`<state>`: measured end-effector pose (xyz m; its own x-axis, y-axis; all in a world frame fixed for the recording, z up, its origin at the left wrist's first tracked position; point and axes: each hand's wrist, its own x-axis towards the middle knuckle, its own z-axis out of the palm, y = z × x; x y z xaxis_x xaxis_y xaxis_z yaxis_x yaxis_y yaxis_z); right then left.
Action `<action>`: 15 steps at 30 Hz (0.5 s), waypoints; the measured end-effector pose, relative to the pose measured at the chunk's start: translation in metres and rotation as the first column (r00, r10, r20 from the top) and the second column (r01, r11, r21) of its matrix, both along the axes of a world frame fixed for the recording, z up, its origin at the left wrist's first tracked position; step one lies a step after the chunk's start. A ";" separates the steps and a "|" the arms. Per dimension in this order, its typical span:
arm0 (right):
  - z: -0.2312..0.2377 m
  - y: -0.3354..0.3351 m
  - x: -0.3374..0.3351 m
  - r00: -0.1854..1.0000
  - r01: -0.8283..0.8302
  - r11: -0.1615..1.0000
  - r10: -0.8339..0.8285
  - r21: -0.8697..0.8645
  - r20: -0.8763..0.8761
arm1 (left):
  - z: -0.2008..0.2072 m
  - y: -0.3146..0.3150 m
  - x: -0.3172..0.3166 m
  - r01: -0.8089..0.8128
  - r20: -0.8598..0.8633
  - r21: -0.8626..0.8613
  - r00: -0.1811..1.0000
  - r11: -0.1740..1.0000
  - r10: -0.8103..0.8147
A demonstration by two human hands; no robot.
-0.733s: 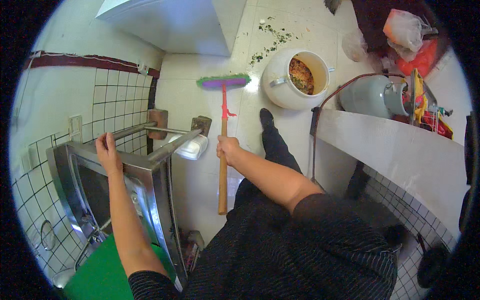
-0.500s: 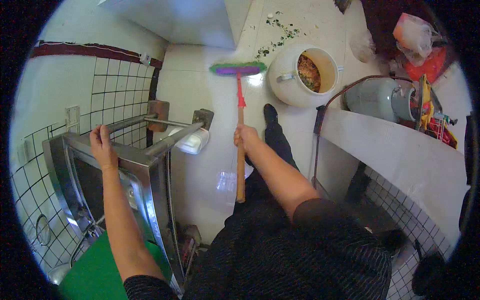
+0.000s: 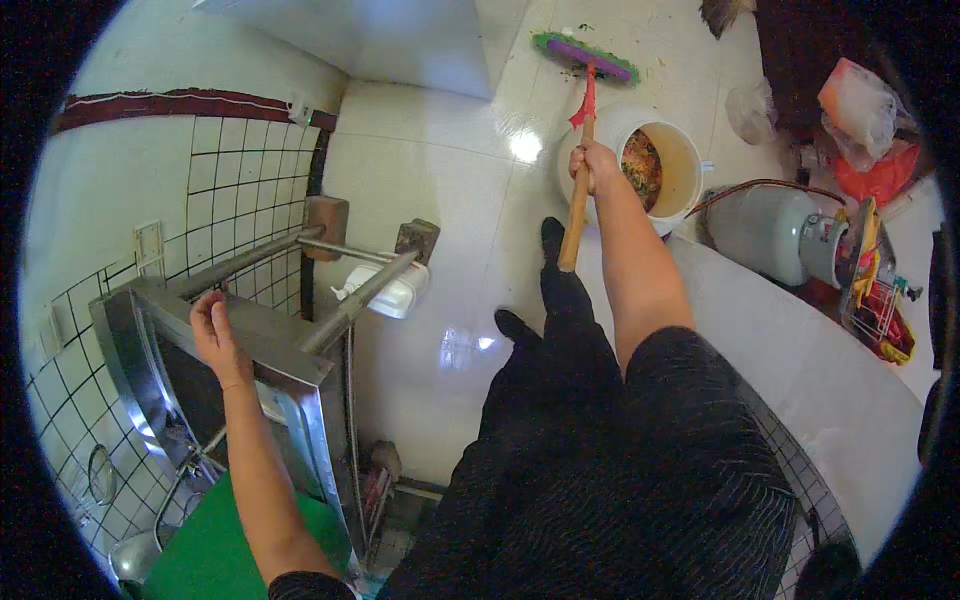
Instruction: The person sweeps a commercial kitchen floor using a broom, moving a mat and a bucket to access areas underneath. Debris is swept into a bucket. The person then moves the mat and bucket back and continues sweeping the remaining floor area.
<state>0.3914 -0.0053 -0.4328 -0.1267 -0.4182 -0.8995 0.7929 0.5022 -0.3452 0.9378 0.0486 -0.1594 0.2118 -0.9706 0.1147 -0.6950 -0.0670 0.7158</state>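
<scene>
My right hand (image 3: 595,166) is wrapped round the wooden handle of a broom (image 3: 575,225). Red wrapping covers the handle near its head, which has a purple block and green bristles (image 3: 610,66). That head lies on the pale floor over dark green scraps, at the far side. Beneath my right forearm, partly hidden, stands a round cream-white bucket (image 3: 690,150) with food scraps inside. My left hand (image 3: 216,338) is at the rim of a metal sink (image 3: 260,340), fingers stretched out and holding nothing. Whether it presses on the rim I cannot tell.
A grey gas cylinder (image 3: 765,232) lies at the right beyond a white ledge (image 3: 790,320), with red and clear plastic bags (image 3: 865,110) behind it. A white plastic jug (image 3: 390,290) sits by the sink's legs. A pale cabinet (image 3: 400,40) stands at the far left.
My right hand has moved the broom away from me and to the right, from the floor left of the bucket to the scraps beyond it. My left hand stays by the sink rim.
</scene>
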 end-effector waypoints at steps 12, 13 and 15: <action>0.071 0.036 0.140 0.969 0.179 0.956 -0.213 0.234 0.127 | 0.007 -0.001 -0.008 -0.065 0.118 0.104 0.992 0.992 0.052; 0.057 0.023 0.137 0.952 0.217 0.935 -0.267 0.281 0.150 | 0.006 -0.002 -0.007 -0.036 0.099 0.092 0.995 0.995 0.027; 0.026 0.001 0.125 0.937 0.300 0.930 -0.329 0.214 0.116 | 0.005 -0.001 -0.004 -0.022 0.007 0.127 1.000 0.992 0.021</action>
